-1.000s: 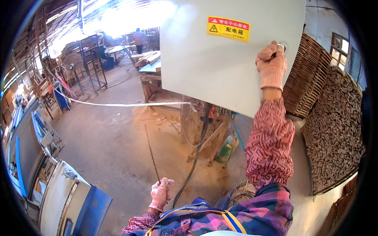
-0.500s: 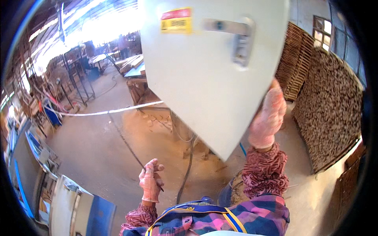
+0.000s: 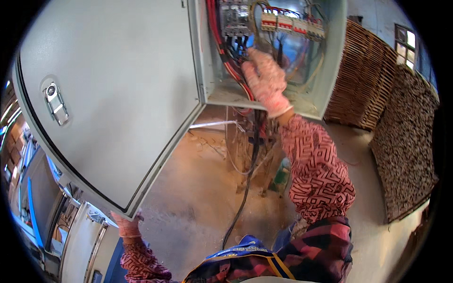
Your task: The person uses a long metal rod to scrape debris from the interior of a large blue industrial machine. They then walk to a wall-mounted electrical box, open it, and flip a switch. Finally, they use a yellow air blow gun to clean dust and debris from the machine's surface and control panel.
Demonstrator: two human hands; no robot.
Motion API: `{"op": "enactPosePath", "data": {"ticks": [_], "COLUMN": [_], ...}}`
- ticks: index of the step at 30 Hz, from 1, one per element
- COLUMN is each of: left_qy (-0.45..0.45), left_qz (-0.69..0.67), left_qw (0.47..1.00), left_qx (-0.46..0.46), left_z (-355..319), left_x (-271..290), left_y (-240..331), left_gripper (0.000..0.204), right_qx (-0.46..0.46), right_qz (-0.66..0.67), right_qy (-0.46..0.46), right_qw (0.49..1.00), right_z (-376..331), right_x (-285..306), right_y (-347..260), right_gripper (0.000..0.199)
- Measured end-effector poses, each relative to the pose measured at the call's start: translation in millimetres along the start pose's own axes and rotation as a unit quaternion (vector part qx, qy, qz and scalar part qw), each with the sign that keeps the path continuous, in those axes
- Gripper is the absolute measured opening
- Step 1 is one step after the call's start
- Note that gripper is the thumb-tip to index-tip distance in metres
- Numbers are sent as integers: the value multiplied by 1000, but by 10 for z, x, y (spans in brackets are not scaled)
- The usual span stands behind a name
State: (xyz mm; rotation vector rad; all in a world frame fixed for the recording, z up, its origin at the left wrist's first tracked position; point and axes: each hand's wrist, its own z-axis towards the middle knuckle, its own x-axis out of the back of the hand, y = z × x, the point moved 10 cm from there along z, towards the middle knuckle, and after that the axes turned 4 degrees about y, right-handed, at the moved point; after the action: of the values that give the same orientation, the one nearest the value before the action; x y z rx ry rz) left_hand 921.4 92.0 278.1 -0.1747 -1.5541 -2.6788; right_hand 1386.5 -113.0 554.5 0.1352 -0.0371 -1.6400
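Observation:
A light grey metal electrical cabinet [image 3: 336,66] stands with its door [image 3: 122,94] swung out to the left. My right hand [image 3: 269,85], in a pinkish knit glove, reaches inside with its fingers stretched up and apart. Its fingertips are in front of dark cables below the black circuit breakers [image 3: 234,21]; whether they touch the cables I cannot tell. A row of white-and-red breakers [image 3: 288,23] sits to the right. Thick red cables [image 3: 219,45] run down the left side. My left hand [image 3: 128,225], also gloved, is at the door's lower corner, its fingers mostly hidden behind it.
A black cable [image 3: 243,203] hangs from the cabinet to the dusty floor [image 3: 188,188]. Brown slatted stacks [image 3: 361,75] and a rough textured panel [image 3: 406,141] lean at the right. Machine panels [image 3: 78,240] stand at the lower left. A white strip [image 3: 212,124] crosses below the cabinet.
The cabinet door has swung open to the left, baring the wiring. My right hand has gone from the door's edge into the cabinet. My left hand has moved left to the door's corner.

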Motion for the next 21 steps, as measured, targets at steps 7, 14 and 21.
{"op": "enactPosePath", "data": {"ticks": [7, 14, 21], "left_qy": [139, 329, 550], "left_qz": [283, 462, -48], "left_qw": [944, 818, 834], "left_qx": [-97, -93, -14], "left_z": [-349, -2613, -2976], "left_x": [739, 1248, 1483], "left_y": [-697, 890, 499], "left_gripper": [27, 39, 48], "right_qx": [44, 97, 156], "right_qz": [-163, -206, -217], "right_qy": [81, 125, 168], "right_qw": [982, 966, 949], "right_z": [977, 1429, 1430], "right_x": [-1086, -497, -397], "right_y": [686, 284, 251], "right_gripper": [39, 44, 39]}}
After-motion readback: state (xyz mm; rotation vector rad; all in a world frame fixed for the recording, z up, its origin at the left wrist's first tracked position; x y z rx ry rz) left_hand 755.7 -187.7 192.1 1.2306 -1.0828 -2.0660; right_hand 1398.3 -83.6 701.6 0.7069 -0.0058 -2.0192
